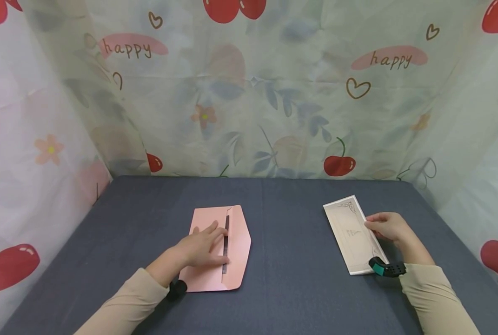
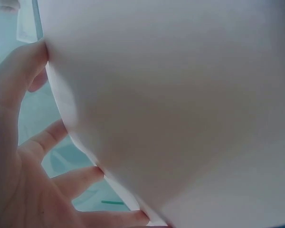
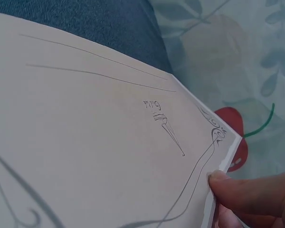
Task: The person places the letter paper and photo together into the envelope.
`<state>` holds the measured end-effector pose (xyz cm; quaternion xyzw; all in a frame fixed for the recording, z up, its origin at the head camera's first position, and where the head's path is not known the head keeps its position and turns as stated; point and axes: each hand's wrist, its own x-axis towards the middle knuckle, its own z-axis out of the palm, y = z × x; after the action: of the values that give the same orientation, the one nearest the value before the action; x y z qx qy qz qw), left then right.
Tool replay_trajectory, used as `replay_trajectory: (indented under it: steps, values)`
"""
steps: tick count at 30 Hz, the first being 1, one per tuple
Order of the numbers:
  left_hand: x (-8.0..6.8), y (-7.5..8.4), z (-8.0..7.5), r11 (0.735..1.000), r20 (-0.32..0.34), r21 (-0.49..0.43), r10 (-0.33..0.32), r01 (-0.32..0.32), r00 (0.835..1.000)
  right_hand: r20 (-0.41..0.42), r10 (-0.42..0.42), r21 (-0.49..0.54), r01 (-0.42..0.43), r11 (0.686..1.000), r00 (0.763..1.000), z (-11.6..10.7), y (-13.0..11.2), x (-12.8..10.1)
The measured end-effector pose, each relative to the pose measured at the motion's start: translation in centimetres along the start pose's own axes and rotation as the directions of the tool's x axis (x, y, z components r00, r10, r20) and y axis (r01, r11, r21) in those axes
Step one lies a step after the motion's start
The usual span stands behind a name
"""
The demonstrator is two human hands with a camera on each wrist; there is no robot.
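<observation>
printed curtains [image 1: 249, 93] with cherries, hearts and the word "happy" enclose a dark blue-grey worktop [image 1: 290, 288] on three sides. left of centre on the worktop lies a pink envelope [image 1: 236, 251], its flap open and turned out to the right, with a dark strip showing along the fold. the left hand [image 1: 202, 246] rests flat on the envelope, fingers straight and slightly spread, fingertips reaching the fold line; the grip is spread and pressing, not pinching. in the left wrist view the pale surface of the envelope [image 2: 180, 109] fills most of the frame, with the fingers [image 2: 76, 178] lying along its edge. well apart to the right lies a white card [image 1: 351, 237] with a thin border line, a curled ornament in its far corner and small lettering at its centre. the right hand [image 1: 388, 226] holds the card at its right long edge, fingers curled over the edge in a pinching grip. the right wrist view shows the card [image 3: 99, 152] close up, its edge raised off the worktop, and a thumb [image 3: 242, 190] pressed against it just below the corner ornament. both forearms wear beige sleeves [image 1: 127, 302].
</observation>
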<state>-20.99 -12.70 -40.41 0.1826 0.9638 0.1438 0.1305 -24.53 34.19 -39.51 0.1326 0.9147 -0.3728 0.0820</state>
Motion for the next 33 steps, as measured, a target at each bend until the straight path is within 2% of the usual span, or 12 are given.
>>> replay_trajectory:
  steps: [8, 14, 21, 24, 33]
  values:
    - [0.1, 0.0, 0.0, 1.000, 0.004, -0.001, -0.002, 0.002, 1.000, 0.010, 0.004, 0.014, -0.004, 1.000, 1.000, 0.4, 0.4, 1.2]
    - [0.0, 0.0, 0.0, 1.000, 0.006, 0.003, -0.009, 0.009, 1.000, 0.011, -0.046, 0.027, 0.046, 0.999, 0.999, 1.0, -0.1, 1.1]
    - [0.1, 0.0, 0.1, 1.000, -0.002, 0.005, -0.006, 0.006, 1.000, -0.033, -0.105, 0.009, 0.106, 0.994, 0.994, 2.4, 3.6, 5.8]
    - [0.0, 0.0, 0.1, 1.000, -0.007, 0.006, 0.001, -0.001, 1.000, -0.043, -0.126, 0.002, 0.127, 0.992, 0.991, 2.9, 4.5, 7.0]
    - [0.0, 0.1, -0.1, 1.000, 0.003, -0.002, 0.003, -0.003, 1.000, -0.043, -0.128, 0.024, 0.129, 0.991, 0.991, 3.1, 4.1, 7.0]
